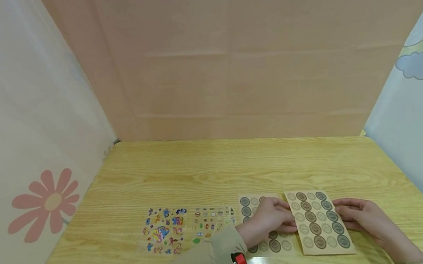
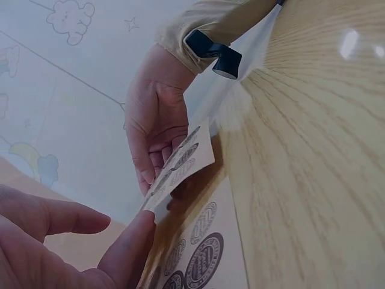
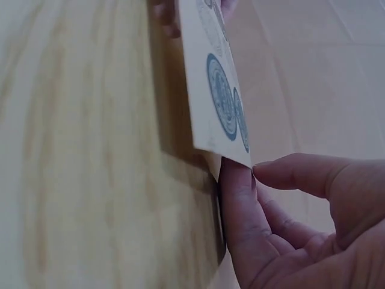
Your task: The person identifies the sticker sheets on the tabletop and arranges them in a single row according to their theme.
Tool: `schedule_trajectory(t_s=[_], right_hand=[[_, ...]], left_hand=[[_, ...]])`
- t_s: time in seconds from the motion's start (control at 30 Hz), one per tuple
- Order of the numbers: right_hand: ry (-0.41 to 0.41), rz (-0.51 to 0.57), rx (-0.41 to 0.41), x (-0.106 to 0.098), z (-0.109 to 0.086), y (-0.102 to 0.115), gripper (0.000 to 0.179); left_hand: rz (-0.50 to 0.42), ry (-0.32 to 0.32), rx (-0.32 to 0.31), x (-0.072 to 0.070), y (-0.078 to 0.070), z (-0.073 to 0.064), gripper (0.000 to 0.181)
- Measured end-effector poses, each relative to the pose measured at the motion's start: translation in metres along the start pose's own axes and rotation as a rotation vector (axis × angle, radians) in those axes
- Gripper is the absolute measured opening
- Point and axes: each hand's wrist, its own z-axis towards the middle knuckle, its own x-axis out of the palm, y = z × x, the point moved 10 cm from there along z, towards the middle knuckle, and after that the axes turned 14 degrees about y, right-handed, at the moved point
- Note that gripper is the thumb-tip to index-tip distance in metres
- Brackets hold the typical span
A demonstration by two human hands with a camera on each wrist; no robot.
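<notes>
A tan sticker sheet [image 1: 316,224] printed with rows of round seal stickers is raised and tilted above the table. On its right edge, my right hand [image 1: 365,215] pinches it, the thumb [image 3: 295,171] above and a finger [image 3: 237,205] beneath. At the opposite edge, my left hand [image 1: 271,217] holds it, fingertips [image 2: 144,223] right at the margin. In the right wrist view, left-hand fingers show on both sides of the sheet. A second seal sticker sheet [image 1: 275,245] lies flat under my left hand, which partly hides it.
Left of these lie a clear sheet of colourful pony stickers [image 1: 161,232] and a clear sheet of small food and bottle stickers [image 1: 206,224], partly behind my left sleeve [image 1: 208,257]. The wood-grain table [image 1: 237,163] meets a tan back panel [image 1: 230,83] and printed curtains at both sides.
</notes>
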Motion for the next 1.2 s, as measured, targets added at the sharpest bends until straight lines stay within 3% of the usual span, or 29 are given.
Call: schedule_trajectory(t_s=[0.47,0.63,0.8,1.2], right_hand=[[-0.023,-0.060,0.000,0.001,-0.001,0.004,0.033],[0.009,-0.051,-0.020,0.002,-0.002,0.008,0.030],[0.062,-0.065,-0.039,0.006,-0.004,0.013,0.041],[0.041,-0.036,0.038,0.005,-0.004,0.012,0.042]], left_hand=[[-0.007,0.031,-0.027,0.002,-0.002,-0.006,0.029],[0.023,0.039,-0.038,0.003,-0.002,-0.008,0.033],[0.038,0.045,-0.037,0.003,-0.002,-0.008,0.034],[0.056,0.042,-0.041,0.005,-0.003,-0.009,0.033]])
